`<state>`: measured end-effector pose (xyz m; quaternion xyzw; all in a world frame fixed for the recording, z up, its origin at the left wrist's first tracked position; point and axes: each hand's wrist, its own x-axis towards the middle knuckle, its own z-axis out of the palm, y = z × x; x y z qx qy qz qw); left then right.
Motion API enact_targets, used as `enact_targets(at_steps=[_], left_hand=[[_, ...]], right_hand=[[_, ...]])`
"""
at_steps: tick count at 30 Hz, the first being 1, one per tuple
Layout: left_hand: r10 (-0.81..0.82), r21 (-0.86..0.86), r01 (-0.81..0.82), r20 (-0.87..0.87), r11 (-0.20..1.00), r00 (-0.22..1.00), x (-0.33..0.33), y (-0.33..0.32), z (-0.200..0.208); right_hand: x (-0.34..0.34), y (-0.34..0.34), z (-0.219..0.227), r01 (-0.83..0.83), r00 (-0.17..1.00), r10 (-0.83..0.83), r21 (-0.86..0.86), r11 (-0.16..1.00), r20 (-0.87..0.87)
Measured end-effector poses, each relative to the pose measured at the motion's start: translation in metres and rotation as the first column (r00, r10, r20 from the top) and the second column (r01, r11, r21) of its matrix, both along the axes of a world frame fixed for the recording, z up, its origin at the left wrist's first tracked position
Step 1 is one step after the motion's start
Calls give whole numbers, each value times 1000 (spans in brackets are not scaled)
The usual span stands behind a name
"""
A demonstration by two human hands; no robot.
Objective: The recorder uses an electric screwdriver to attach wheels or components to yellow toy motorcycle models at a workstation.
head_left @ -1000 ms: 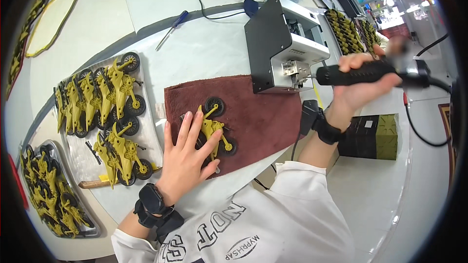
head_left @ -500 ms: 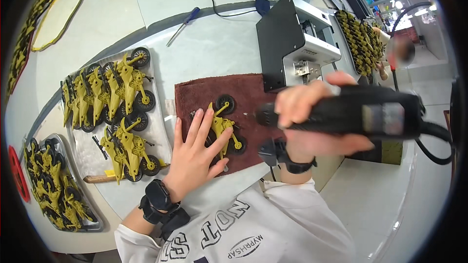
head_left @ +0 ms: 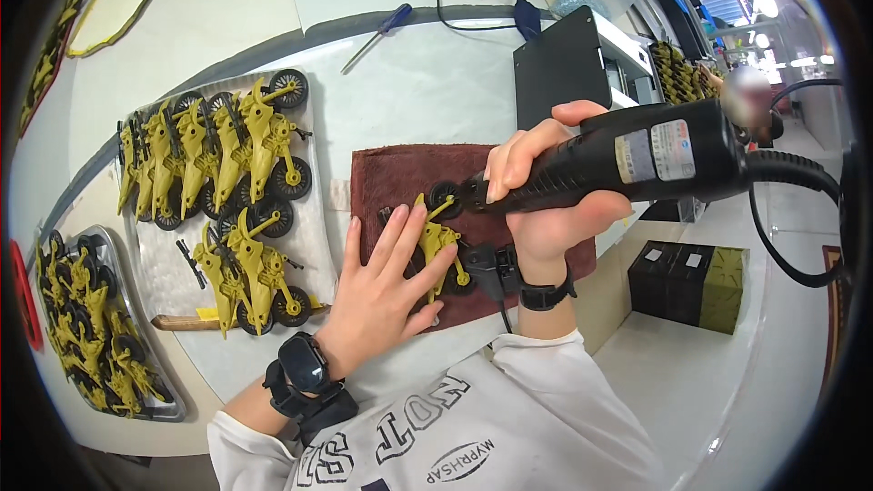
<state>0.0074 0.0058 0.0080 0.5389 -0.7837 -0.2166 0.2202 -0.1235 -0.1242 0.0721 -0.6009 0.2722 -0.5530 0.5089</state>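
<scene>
evidently, our spread left hand (head_left: pixel 377 300) pinned a wheeled, seemingly unfinished motorbike (head_left: pixel 438 239) near the cloth (head_left: pixel 400 166)'s left edge; our right hand (head_left: pixel 550 232) clenched a driver (head_left: pixel 605 164).

Left hand (head_left: pixel 384 295), fingers spread, rests on a yellow-and-black toy motorcycle (head_left: pixel 439 238) lying on a maroon cloth (head_left: pixel 400 165). To its right, the right hand (head_left: pixel 550 191) grips a black power tool (head_left: pixel 605 159), nose beside the toy. Left of the left hand: a pale tray (head_left: pixel 162 264) bearing similar toys (head_left: pixel 266 135).

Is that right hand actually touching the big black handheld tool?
Touching: the head view shows the right hand wrapped around the black tool, fingers and thumb on opposite sides.
</scene>
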Motion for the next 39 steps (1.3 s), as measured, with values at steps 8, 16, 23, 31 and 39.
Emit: enact_targets(at_steps=[8,16,23,31,39], left_hand=[[1,-8,-1,8,1000,1000,-1,-5,2],[13,-67,-8,84,998,996,-3,-4,-6],[-16,-107,22,62,994,998,-11,-7,-1],[-25,-160,16,-54,987,998,-6,-5,2],[8,-147,-23,-102,989,995,-5,-6,-4]], right_hand=[[-2,-9,-3,-77,997,77,60,995,3],[-8,4,10,-56,998,55,43,997,31],[-92,6,99,429,892,-342,-313,847,295],[-126,-50,70,541,834,-552,-216,813,12],[-111,12,41,331,942,-324,-80,940,84]])
